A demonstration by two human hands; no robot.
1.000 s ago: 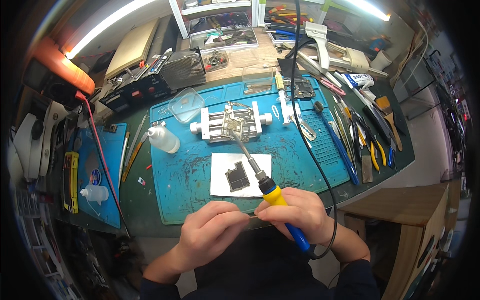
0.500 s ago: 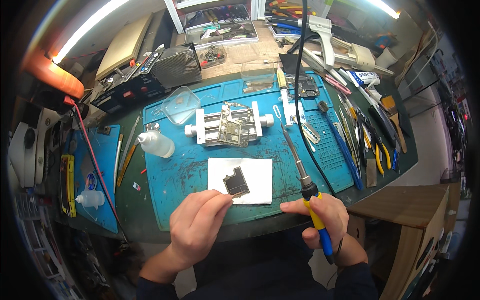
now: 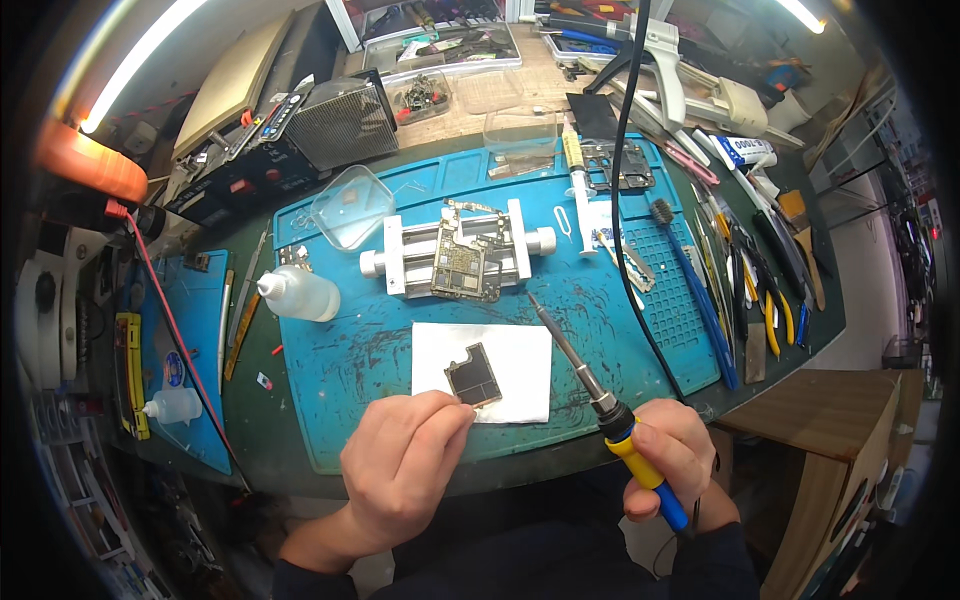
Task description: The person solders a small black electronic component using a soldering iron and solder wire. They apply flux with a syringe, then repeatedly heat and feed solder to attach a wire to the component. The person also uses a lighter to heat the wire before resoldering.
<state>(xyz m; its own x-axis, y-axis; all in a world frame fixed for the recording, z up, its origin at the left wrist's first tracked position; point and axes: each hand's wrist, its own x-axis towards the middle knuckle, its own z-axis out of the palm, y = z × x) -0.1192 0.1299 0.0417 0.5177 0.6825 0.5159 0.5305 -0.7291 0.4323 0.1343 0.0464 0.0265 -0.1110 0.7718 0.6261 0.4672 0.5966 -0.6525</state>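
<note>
In my right hand (image 3: 672, 455) is a soldering iron (image 3: 622, 440) with a yellow and blue handle, its metal tip pointing up and left above the blue mat (image 3: 350, 400). My left hand (image 3: 405, 460) is closed in a pinch, fingertips at the lower edge of a small dark notched circuit board (image 3: 472, 378). Whether the fingers grip the board or something small is hidden. That board lies on a white folded cloth or paper (image 3: 530, 350). Beyond it, a metal clamp holder (image 3: 395, 260) bears another circuit board (image 3: 465, 265). The iron's tip is apart from both boards.
A white squeeze bottle (image 3: 305, 295) and clear plastic box (image 3: 352, 208) stand at left. A black cable (image 3: 622, 180) hangs down across the right side. Syringe (image 3: 582, 205), blue-handled brush (image 3: 700, 300), pliers (image 3: 775, 310) and several tools lie right; a wooden cabinet (image 3: 820, 410) stands nearer.
My right hand has closed its fingers more around the soldering iron, and the tip has swung left and lower. My left hand stays pinched by the small board. The view has shifted slightly.
</note>
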